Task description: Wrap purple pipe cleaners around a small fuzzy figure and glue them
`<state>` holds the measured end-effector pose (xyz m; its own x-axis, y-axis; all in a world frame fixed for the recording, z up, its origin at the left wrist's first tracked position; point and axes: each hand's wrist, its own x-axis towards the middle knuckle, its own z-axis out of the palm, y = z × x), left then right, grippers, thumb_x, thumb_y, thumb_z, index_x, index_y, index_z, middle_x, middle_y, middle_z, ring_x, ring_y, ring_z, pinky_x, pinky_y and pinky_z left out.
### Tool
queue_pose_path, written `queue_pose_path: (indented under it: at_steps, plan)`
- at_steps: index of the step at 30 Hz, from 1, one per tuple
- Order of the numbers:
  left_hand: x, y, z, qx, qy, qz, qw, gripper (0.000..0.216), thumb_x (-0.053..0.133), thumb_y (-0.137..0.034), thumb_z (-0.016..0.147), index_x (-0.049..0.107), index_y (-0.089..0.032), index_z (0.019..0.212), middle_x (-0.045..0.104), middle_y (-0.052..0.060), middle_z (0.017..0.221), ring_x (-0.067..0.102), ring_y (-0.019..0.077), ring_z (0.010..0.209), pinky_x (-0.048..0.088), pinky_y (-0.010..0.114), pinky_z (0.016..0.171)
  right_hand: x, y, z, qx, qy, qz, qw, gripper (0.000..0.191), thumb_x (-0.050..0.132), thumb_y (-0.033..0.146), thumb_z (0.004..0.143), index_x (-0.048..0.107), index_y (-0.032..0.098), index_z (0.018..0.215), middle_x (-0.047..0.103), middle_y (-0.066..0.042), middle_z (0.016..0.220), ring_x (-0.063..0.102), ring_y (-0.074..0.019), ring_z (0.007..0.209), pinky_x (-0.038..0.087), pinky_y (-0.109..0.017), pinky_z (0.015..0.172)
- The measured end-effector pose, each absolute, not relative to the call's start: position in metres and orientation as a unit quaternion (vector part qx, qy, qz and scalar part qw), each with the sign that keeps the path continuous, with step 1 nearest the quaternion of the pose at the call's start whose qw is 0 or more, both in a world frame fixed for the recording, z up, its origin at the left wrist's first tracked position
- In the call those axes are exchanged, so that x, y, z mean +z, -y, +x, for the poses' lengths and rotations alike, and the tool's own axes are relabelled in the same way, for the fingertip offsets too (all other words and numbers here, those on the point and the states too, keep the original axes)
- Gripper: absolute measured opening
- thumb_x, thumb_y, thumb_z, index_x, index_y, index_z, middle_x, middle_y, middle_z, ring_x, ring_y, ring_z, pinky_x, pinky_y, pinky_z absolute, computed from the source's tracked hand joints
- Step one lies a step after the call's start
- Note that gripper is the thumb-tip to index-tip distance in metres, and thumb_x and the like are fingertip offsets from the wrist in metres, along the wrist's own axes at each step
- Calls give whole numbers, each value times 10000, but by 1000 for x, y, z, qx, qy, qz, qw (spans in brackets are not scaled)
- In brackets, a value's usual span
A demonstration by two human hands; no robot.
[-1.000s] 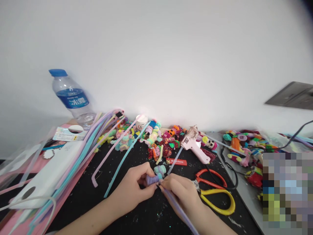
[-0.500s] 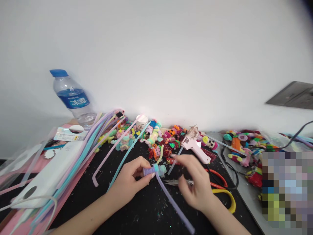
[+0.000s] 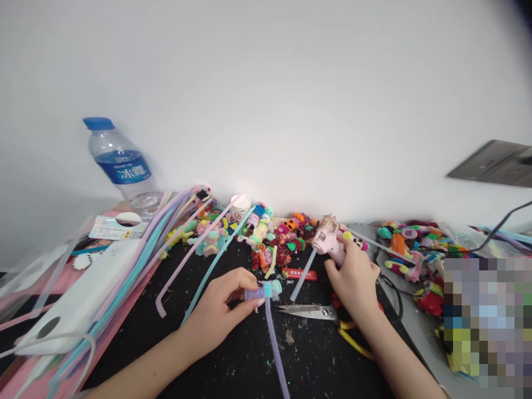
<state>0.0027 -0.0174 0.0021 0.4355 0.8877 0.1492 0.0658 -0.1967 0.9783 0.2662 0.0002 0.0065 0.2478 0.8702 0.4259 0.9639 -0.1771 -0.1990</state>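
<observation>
My left hand (image 3: 224, 307) pinches a small purple and teal pipe-cleaner piece (image 3: 261, 290) above the black mat (image 3: 233, 360). A long purple pipe cleaner (image 3: 275, 354) trails from that piece toward me. My right hand (image 3: 353, 277) is wrapped around the handle of the pink glue gun (image 3: 325, 239), which has a clear glue stick (image 3: 302, 275) slanting down from it. Scissors with yellow and red handles (image 3: 316, 313) lie on the mat just under my right wrist.
A water bottle (image 3: 120, 166) stands at the back left beside a bundle of pastel pipe cleaners (image 3: 166, 233) and white packaging (image 3: 83, 299). Small colourful craft figures (image 3: 266, 233) line the wall, more are piled at the right (image 3: 415, 249). A black cable (image 3: 494, 233) crosses there.
My right hand let go of the purple pipe cleaner, moved right and back, and closed on the glue gun. The left hand kept hold of the small piece.
</observation>
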Motion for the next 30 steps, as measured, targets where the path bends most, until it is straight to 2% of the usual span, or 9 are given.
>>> queue_pose_path:
  at_steps: [3,5,7,9,13,19,22,25,30]
  plan:
    - [2,17,4,386,-367,657,533,50,577,-160,798,539,-189,785,550,5,841,567,133,732,473,253,670,9,1,269,-75,596,-738,309,395,503,291,749,490,165,1124,648,-128,1034,600,-305,914,414,-457,792]
    - [2,15,4,381,-376,651,538,41,579,-173,798,545,-190,782,550,0,828,567,132,714,472,252,660,11,4,269,-16,609,-697,379,368,520,325,759,520,164,1091,661,-108,972,623,-267,817,460,-378,722]
    - [1,14,5,373,-396,637,546,29,584,-192,798,555,-192,793,556,-3,822,569,134,709,472,252,661,12,9,268,68,643,-644,409,292,526,333,774,575,172,1012,672,-82,896,628,-234,749,484,-320,667]
    - [0,12,4,367,-419,620,552,39,595,-210,794,565,-193,811,566,-8,808,574,139,721,470,250,672,11,14,266,148,674,-608,394,250,552,349,763,626,175,927,680,-73,854,631,-231,741,503,-317,669]
    - [-2,8,3,364,-436,598,565,111,618,-218,777,583,-199,881,591,-14,807,584,150,770,460,247,706,7,20,261,268,678,-594,340,316,650,377,678,679,156,902,682,-70,850,635,-246,760,528,-356,682]
    - [-1,4,2,358,-451,596,560,248,591,-250,790,607,-205,1033,638,44,1033,581,200,961,447,291,842,13,21,255,403,679,-525,316,251,640,347,706,693,148,850,685,-47,769,617,-201,679,522,-292,606]
    - [1,4,0,351,-458,626,525,318,554,-282,819,600,-232,1130,619,52,1093,553,213,1007,429,315,873,17,21,253,419,680,-511,317,233,633,336,723,691,147,848,691,-44,774,609,-189,672,511,-272,596]
    - [1,5,-1,334,-461,664,485,362,519,-320,846,574,-268,1200,606,34,979,552,201,899,435,314,803,19,22,250,418,694,-495,315,236,625,321,736,690,154,889,693,-43,788,603,-184,672,505,-265,592]
    - [0,5,-2,332,-453,685,464,379,500,-329,862,554,-297,1236,549,13,874,521,185,821,419,284,735,18,23,249,401,703,-502,306,198,613,333,737,680,146,745,660,-32,677,581,-174,606,499,-261,545]
